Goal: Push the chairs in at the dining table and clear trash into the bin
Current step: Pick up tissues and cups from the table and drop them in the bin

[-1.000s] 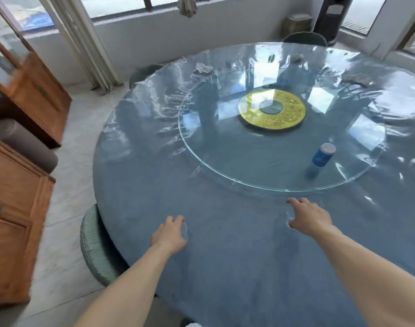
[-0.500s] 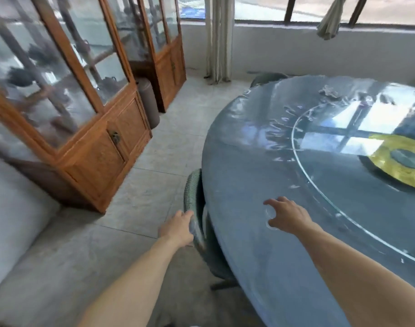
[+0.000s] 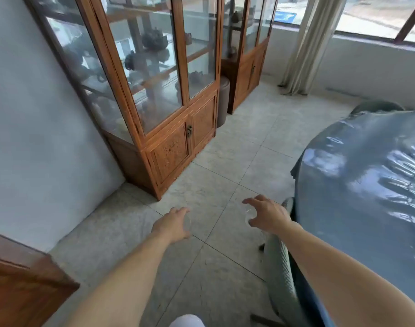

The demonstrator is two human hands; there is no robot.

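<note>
A small clear object (too faint to be identified) is pinched between the curled fingers and thumb of the right hand (image 3: 267, 217), held over the floor just left of the chair (image 3: 280, 267). The left hand (image 3: 172, 224) is extended with fingers loosely bent; whether anything is held cannot be told. The chair is tucked against the blue-covered table (image 3: 366, 185). Wooden glass-fronted cabinets (image 3: 168, 109) are seen beyond.
</note>
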